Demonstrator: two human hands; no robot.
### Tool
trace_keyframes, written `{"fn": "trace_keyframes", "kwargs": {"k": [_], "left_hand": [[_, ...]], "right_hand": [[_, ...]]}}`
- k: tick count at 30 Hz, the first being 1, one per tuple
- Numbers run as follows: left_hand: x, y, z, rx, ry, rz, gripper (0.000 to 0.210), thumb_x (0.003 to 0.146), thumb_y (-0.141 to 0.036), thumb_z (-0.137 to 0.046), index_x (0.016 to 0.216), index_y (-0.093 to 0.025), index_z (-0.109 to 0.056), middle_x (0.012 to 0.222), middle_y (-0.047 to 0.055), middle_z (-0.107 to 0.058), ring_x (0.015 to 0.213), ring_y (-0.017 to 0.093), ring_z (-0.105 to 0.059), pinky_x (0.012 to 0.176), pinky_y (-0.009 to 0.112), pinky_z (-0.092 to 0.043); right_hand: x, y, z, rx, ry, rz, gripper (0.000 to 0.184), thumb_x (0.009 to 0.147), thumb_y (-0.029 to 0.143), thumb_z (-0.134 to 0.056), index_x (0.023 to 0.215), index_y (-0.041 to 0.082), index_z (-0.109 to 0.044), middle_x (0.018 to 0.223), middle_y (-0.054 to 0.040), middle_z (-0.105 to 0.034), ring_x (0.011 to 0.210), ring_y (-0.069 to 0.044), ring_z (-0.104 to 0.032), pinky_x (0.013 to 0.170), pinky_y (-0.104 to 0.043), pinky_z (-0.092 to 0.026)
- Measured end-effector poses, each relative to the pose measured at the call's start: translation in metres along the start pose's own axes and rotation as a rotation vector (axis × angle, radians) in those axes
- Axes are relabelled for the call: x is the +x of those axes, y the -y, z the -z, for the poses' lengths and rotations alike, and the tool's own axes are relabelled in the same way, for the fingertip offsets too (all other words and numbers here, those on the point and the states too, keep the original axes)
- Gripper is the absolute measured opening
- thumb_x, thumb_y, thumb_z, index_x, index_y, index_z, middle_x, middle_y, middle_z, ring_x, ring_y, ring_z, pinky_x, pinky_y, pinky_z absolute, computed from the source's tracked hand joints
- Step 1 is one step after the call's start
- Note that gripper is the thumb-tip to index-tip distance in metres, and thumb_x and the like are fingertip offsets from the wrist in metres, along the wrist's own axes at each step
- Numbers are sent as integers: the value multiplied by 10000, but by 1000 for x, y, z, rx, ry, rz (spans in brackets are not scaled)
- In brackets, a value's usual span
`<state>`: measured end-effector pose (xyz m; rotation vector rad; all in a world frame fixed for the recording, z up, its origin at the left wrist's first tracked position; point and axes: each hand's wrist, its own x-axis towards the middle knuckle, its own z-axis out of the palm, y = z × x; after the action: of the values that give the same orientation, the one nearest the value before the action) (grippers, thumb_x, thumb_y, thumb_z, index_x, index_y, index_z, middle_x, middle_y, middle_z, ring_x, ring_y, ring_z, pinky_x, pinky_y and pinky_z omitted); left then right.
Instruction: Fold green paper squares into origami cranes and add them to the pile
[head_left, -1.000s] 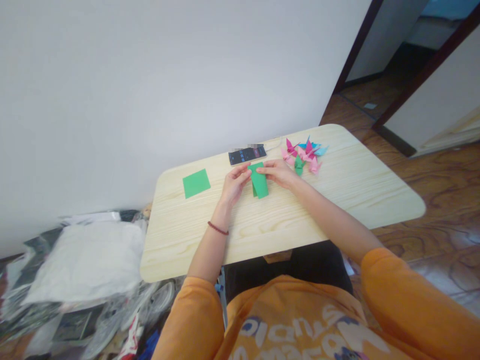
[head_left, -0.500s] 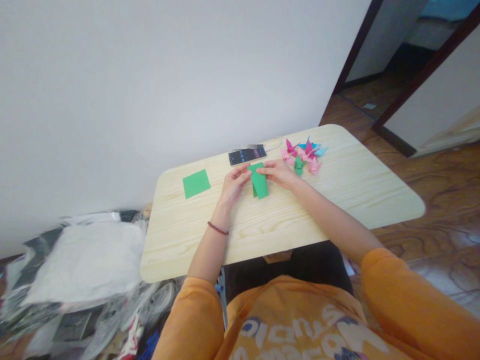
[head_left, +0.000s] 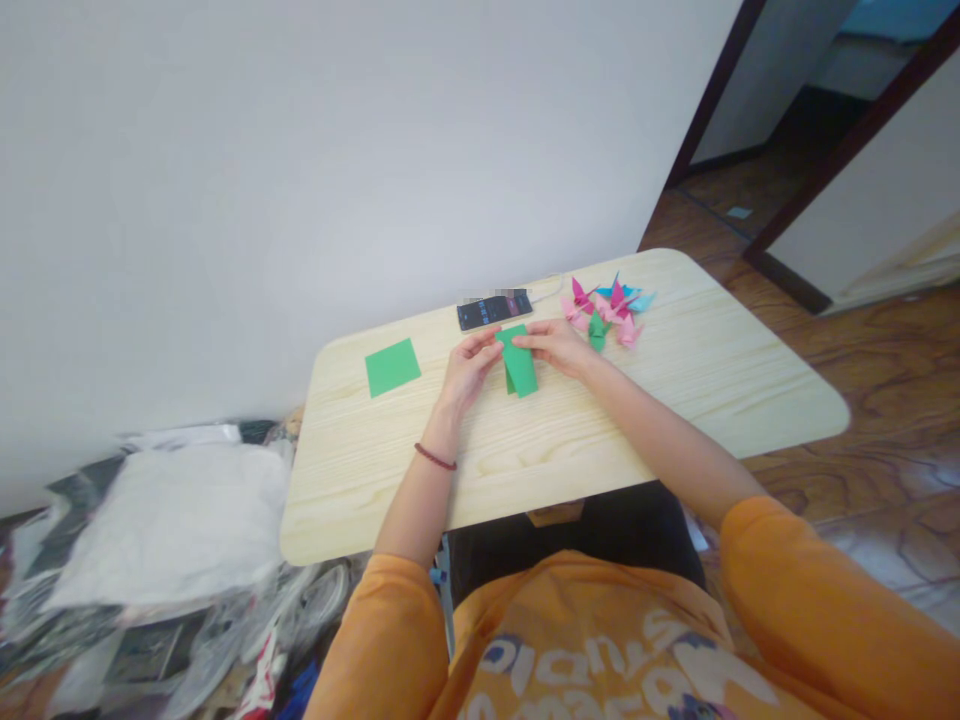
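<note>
A folded sheet of green origami paper (head_left: 521,367) is held over the middle of the table, its two layers spreading apart at the lower end. My left hand (head_left: 472,362) pinches its upper left edge between thumb and fingers. At the upper right edge, my right hand (head_left: 556,345) grips the same paper, thumb on top. A flat green paper square (head_left: 393,368) lies to the left of my hands. Just beyond my right hand sits a green paper crane (head_left: 597,331), among several pink and blue paper cranes (head_left: 619,300).
A phone (head_left: 495,309) with a white cable lies at the back edge of the pale wooden table (head_left: 360,480), against the wall. Plastic-wrapped bags (head_left: 180,520) are piled on the floor at left. A doorway opens at the far right.
</note>
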<state>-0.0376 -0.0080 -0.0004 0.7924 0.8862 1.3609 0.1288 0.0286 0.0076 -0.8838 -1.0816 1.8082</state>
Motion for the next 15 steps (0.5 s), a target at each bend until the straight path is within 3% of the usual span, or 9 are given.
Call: {"fn": "trace_keyframes", "kwargs": {"k": [15], "left_hand": [[-1, -1, -2, 0, -21, 9, 381, 529, -233, -885, 880, -190, -743, 850, 14, -729, 785, 127, -670, 824, 275, -519]], "right_hand": [[-2, 1, -2, -13, -13, -9, 347, 488, 306, -894, 759, 140, -755, 796, -58, -747, 736, -149, -671, 784, -293, -541]]}}
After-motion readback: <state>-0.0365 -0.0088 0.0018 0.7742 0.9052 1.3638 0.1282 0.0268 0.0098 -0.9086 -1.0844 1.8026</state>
